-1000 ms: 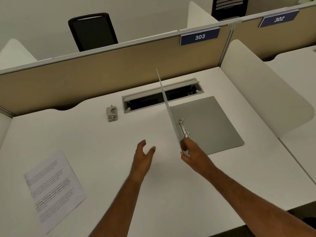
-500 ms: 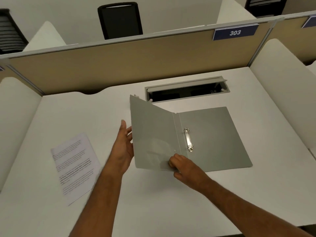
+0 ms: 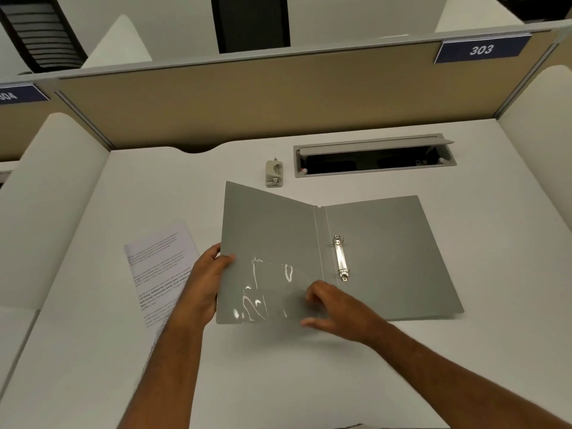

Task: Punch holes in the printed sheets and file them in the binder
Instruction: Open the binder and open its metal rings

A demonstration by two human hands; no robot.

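Note:
A grey ring binder [image 3: 387, 252] lies open on the white desk, its metal two-ring clip [image 3: 340, 257] showing right of the spine. The front cover [image 3: 266, 236] is still slightly raised, with a clear plastic pocket on its inside. My left hand [image 3: 202, 283] grips the cover's left edge. My right hand [image 3: 337, 308] rests with spread fingers on the cover's lower part near the spine. Printed sheets [image 3: 158, 267] lie on the desk to the left, partly under my left hand. A small grey hole punch [image 3: 274, 173] stands behind the binder.
An open cable tray slot [image 3: 374, 159] is set in the desk behind the binder. A tan partition [image 3: 247, 97] closes the back, and white side dividers [image 3: 46, 193] flank the desk. Chairs stand beyond the partition.
The binder's front cover has swung from upright down to the left, almost flat. My left hand has taken its left edge. The hole punch is in sight again behind it.

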